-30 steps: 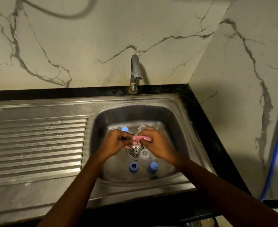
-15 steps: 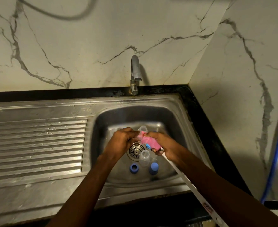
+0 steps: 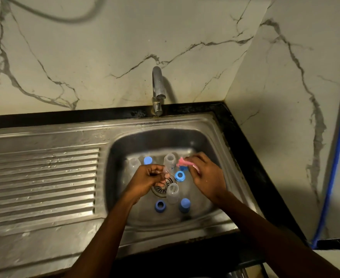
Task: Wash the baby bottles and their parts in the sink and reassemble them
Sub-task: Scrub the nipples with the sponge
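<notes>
Now my left grip (image 3: 151,177) pinches a clear part (image 3: 166,170), my right grip (image 3: 205,176) clasps a pink brush (image 3: 183,162); bottles (image 3: 170,159) and blue rings (image 3: 179,175) crowd the sink (image 3: 125,126) beneath.

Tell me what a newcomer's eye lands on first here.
Two hands work low in the steel sink: the right hand grips a pink scrubber, and the left hand pinches a small clear part. Bright blue rings and caps dot the basin floor around clear bottles.
</notes>
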